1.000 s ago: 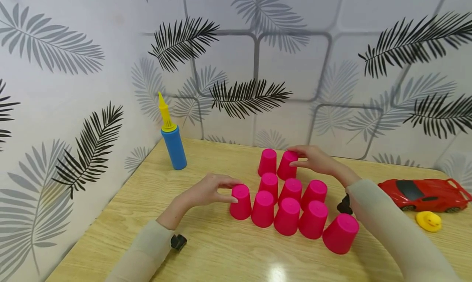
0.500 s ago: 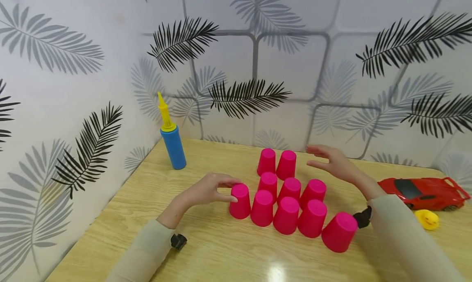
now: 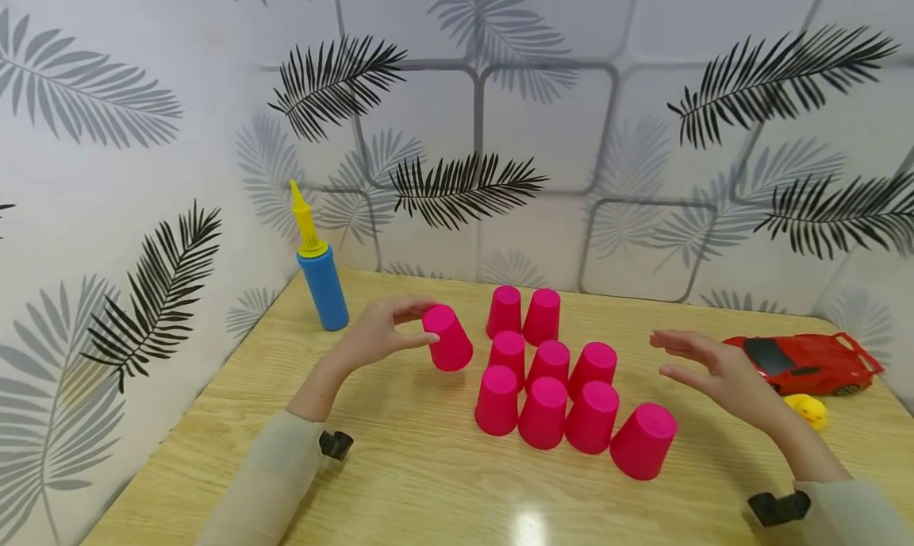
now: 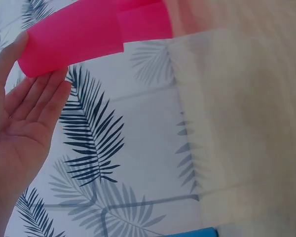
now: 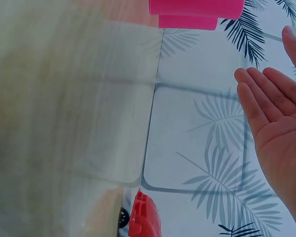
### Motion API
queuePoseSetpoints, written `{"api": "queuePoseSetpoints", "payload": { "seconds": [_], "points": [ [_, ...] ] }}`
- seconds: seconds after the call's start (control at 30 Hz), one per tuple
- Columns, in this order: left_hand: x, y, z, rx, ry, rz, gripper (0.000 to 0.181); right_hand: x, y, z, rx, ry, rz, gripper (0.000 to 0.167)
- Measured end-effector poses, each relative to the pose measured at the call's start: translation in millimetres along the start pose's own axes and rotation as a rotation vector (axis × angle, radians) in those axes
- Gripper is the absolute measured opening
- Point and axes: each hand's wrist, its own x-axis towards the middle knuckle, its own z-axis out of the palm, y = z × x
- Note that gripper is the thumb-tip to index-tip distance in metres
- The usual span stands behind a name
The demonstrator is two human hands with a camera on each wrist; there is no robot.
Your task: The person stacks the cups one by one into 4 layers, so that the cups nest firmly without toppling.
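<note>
My left hand point(image 3: 374, 332) pinches a pink cup point(image 3: 448, 340) between thumb and fingers, upside down, tilted and lifted off the table. In the left wrist view this held cup point(image 4: 71, 39) covers part of the wall. Several more pink cups stand upside down to its right: two at the back point(image 3: 505, 312), a middle row point(image 3: 548, 363) and a front row point(image 3: 546, 415), with one front cup point(image 3: 644, 441) at the right end. Right of them my right hand point(image 3: 728, 371) hovers with straight fingers and holds nothing. The right wrist view shows its palm point(image 5: 281, 133).
A blue and yellow hand pump point(image 3: 324, 288) stands at the back left. At the right sit a red toy car point(image 3: 807, 363) and a yellow rubber duck point(image 3: 808, 409). The wood-look table point(image 3: 400, 474) meets a leaf-patterned wall point(image 3: 535, 236) behind the cups.
My left hand has raised its cup from the left end of the front row and moved it back and left. My right hand has let go of a back cup and moved right, towards me.
</note>
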Motion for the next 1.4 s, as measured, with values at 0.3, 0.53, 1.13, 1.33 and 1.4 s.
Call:
{"api": "queuePoseSetpoints", "payload": {
  "seconds": [0.3, 0.53, 1.13, 1.33, 1.4],
  "points": [
    [47.9, 22.7, -2.2, -0.18, 0.141, 0.024, 0.051, -28.3, -14.4, 4.2, 0.091, -0.091, -0.081, 0.05],
    [99.7, 53.3, 14.4, -0.147, 0.065, 0.115, 0.054, -38.4, -17.9, 11.1, 0.089, -0.157, -0.12, 0.054],
    [183.4, 73.8, 92.7, 0.124, -0.254, 0.207, 0.05, -44.2, -20.7, 16.0, 0.029, -0.187, -0.056, 0.047],
    [186.3, 71.7, 111.1, 0.219, -0.372, 0.197, 0.05, -44.3, -21.2, 14.1, 0.034, -0.201, -0.038, 0.047],
    [187.3, 70.9, 115.6, 0.239, -0.4, 0.196, 0.049, -43.9, -21.7, 12.9, 0.034, -0.202, -0.037, 0.047]
  ]
}}
